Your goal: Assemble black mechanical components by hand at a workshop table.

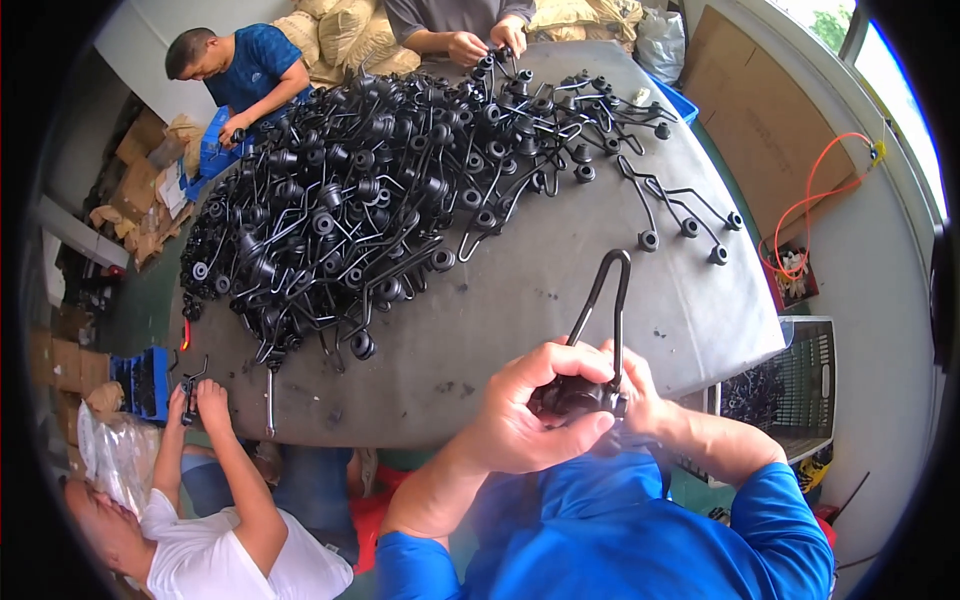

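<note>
In front of my chest I hold a black bent metal rod [622,300], its narrow loop pointing up and away from me. My left hand [520,415] is closed round a dark rubber bushing [575,398] at the rod's lower end, with the thumb across the near side. Behind the rod, my right hand [645,395] closes on the same piece from the right; most of its fingers are hidden. Both hands are above the near edge of the grey table [520,320]. A large tangled pile of similar black rods with bushings [340,200] covers its left and far parts.
Several loose rods [690,228] lie at the table's right. A silver tool [270,400] lies at the front left edge. Co-workers sit at left [225,540], far left [260,80] and far side [450,15]. A grey crate [822,375] stands at right, below an orange hose [808,205].
</note>
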Motion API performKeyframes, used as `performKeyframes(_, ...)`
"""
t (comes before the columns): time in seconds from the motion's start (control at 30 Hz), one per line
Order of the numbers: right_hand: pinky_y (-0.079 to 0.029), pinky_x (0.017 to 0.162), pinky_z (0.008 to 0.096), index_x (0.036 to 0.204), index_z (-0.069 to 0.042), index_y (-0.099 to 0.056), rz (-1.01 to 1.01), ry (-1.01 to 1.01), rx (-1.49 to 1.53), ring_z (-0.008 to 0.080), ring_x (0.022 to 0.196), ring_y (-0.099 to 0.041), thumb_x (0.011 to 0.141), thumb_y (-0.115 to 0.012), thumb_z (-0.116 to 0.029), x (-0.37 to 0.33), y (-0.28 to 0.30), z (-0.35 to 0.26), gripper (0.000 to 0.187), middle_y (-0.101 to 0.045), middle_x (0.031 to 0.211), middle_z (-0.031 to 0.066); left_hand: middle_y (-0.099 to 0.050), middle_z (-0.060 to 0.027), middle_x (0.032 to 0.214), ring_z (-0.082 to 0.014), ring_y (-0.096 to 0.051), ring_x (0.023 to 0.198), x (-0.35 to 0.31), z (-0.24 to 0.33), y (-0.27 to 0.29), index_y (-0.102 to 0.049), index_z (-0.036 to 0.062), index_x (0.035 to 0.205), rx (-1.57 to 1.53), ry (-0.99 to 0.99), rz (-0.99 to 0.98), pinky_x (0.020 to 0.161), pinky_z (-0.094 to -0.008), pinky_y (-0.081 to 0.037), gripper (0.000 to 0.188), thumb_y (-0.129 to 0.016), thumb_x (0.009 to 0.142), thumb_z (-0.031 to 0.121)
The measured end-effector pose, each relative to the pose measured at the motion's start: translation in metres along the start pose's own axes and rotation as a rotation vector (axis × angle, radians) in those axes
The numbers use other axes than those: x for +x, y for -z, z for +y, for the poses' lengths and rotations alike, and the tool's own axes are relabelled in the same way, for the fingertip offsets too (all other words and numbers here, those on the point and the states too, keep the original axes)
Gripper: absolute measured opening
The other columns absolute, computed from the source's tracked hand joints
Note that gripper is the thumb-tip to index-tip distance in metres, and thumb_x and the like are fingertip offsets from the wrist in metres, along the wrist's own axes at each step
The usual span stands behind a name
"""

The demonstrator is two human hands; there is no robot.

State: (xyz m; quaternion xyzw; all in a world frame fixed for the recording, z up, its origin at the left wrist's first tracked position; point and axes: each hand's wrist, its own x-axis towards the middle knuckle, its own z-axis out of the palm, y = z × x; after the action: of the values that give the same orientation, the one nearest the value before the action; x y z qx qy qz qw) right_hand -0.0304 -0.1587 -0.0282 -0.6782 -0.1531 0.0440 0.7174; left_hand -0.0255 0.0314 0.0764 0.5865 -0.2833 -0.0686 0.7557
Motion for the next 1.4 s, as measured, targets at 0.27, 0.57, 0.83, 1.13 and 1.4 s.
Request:
performKeyframes(0.27, -0.04, 0.052, 0.0258, 0.082, -0.003, -0.058, 0.347, -0.224, -0.335, 0.0079, 0.056, -0.047, 0.102, -0.051, -0.025, 0.05, 0.069, 0.009, 0.03, -0.051, 0.062, -0.0005, -0.061, -0.0037, 0.1, -0.0069, -0.057, 0.084, -0.013, -0.023, 0.029, -0.055, 0.0003, 0.113, 0.12, 0.072, 0.481, 0.076, -0.0228, -0.049, 0.03, -0.068, 0.086, -0.003)
performKeyframes(0.57, -0.046, 0.095, 0.043, 0.126, -0.003, -0.052, 0.244, 0.258, -0.682, 0.0334, 0.111, -0.056, 0.091, -0.067, -0.028, 0.043, 0.046, -0.015, 0.046, -0.059, 0.118, 0.0186, -0.058, -0.0062, 0.104, -0.0052, -0.048, 0.065, 0.013, -0.052, 0.001, -0.045, 0.0015, 0.132, 0.096, 0.051, 0.424, 0.052, -0.019, -0.04, 0.036, -0.054, 0.097, 0.007)
performKeyframes(0.83, -0.046, 0.06, 0.0269, 0.098, 0.0, -0.063, 0.372, 0.074, -0.32, 0.0097, 0.066, -0.054, 0.094, -0.064, -0.013, -0.013, 0.084, -0.027, 0.014, -0.058, 0.074, 0.0044, -0.06, -0.0128, 0.12, -0.019, -0.06, 0.104, 0.068, -0.049, -0.024, -0.051, -0.0023, 0.129, 0.5, -0.087, 0.04, 0.085, -0.0296, -0.049, 0.04, -0.064, 0.094, 0.013)
performKeyframes(1.13, -0.051, 0.054, 0.0285, 0.086, -0.008, -0.055, 1.437, 0.146, 0.274, 0.0149, 0.066, -0.06, 0.095, -0.061, -0.02, -0.102, 0.304, -0.018, 0.016, -0.059, 0.074, 0.0027, -0.059, -0.0228, 0.121, -0.0396, -0.055, 0.112, 0.111, -0.101, 0.139, -0.047, 0.0015, 0.134, 1.664, 0.079, 0.31, 0.096, -0.046, -0.044, 0.069, -0.079, 0.075, 0.021)
performKeyframes(1.4, -0.052, 0.04, 0.0296, 0.073, -0.011, -0.05, 1.68, -0.699, 0.911, 0.0144, 0.05, -0.053, 0.09, -0.058, -0.013, -0.308, 0.326, 0.183, 0.019, -0.048, 0.06, -0.0005, -0.064, -0.0251, 0.106, -0.0413, -0.064, 0.097, 0.136, -0.106, 0.123, -0.053, -0.004, 0.121, 1.845, 0.24, 0.157, 0.085, -0.0474, -0.051, 0.059, -0.073, 0.076, 0.028)
